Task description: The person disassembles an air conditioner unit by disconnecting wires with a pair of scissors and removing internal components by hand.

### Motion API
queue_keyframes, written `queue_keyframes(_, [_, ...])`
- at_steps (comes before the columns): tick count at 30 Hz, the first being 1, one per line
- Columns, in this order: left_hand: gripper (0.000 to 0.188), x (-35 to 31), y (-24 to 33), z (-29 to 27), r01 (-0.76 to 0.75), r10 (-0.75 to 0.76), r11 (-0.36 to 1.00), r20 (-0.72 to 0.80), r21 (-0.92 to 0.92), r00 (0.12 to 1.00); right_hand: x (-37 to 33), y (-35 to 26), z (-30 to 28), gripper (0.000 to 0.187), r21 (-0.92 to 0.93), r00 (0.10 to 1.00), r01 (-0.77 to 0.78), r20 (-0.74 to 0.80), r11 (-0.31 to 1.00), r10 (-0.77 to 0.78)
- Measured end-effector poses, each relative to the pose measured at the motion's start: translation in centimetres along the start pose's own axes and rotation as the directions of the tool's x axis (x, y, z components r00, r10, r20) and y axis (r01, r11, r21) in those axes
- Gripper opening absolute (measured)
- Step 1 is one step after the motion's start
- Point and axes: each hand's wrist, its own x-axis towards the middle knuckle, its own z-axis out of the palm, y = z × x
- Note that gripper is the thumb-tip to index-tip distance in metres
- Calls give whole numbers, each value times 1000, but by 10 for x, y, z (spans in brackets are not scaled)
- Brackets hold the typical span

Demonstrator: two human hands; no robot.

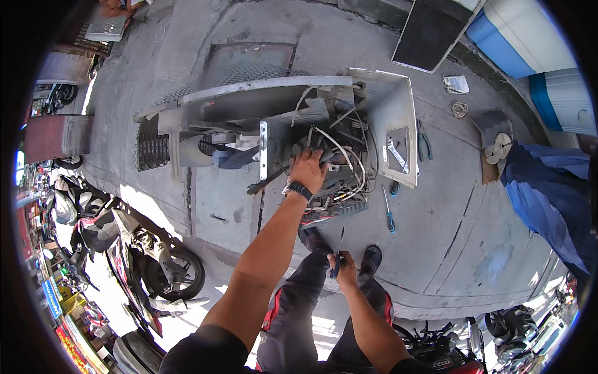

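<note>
Resting palm down inside one opened metal unit, the left hand is seen with fingers extended over dark parts; whether anything is clasped beneath cannot be told. One slim dark-handled tool is gripped in the closed right hand, just below the unit, thin shaft pointed toward it. The unit is set on grey paving: frame long and scuffed, interior grimy, tangled white, black, red and yellow wires exposed. One wrench is seen at the cut-out of the unit's one pale side panel. Right of the unit are laid one pair of pliers, one blue-handled screwdriver and one shorter blue-handled tool; farther right, one cord coil and one pale packet. Left of and below the unit, well apart, one partly stripped motorcycle is parked.
</note>
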Motion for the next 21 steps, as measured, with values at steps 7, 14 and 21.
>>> queue_keyframes(7, [35, 32, 14, 12, 86, -88, 996, -92, -22, 992, -17, 112, -27, 31, -94, 980, 184, -61, 978, -190])
queue_keyframes(14, [33, -28, -25, 1, -38, 20, 997, -254, -66, 967, -64, 133, -11, 26, -21, 994, 111, -19, 994, -111])
queue_keyframes(21, [30, -99, -50, 17, -193, 195, 979, 31, -65, 980, -34, 183, -14, 35, 46, 998, 62, 19, 997, -62])
